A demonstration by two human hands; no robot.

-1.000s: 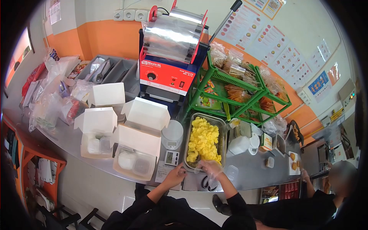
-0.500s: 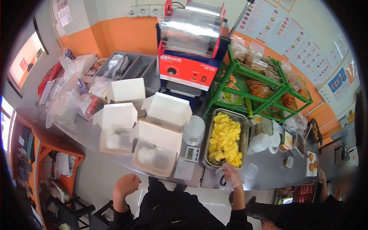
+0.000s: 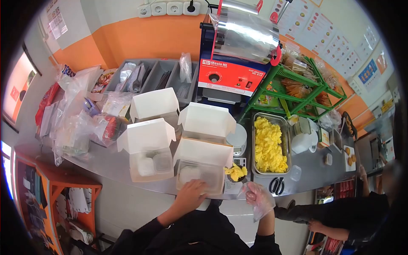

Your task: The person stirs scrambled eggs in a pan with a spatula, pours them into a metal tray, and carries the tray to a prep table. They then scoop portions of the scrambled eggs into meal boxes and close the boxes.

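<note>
My right hand (image 3: 257, 196), in a clear plastic glove, is closed round the handle of a spoon (image 3: 243, 180) that is mostly hidden. A clump of yellow scrambled egg (image 3: 235, 171) sits on the spoon, just right of an open white paper food box (image 3: 204, 154). My bare left hand (image 3: 191, 196) grips the near edge of that box, fingers bent over its rim. Inside are a white round portion (image 3: 189, 173) and a clear lidded cup (image 3: 209, 176). More scrambled egg (image 3: 270, 146) fills a metal tray (image 3: 290, 158) to the right.
Other open paper boxes (image 3: 146, 131) stand left and behind. Beside the tray are a kitchen scale (image 3: 237, 138), a timer (image 3: 240, 162) and black scissors (image 3: 276, 186). A red cup sealer (image 3: 229, 76) and green racks (image 3: 293, 87) stand behind. Another person's sleeve (image 3: 369, 208) shows at right.
My right hand has come left from the tray with egg on the spoon. My left hand has moved up and right onto the box. The camera view has shifted.
</note>
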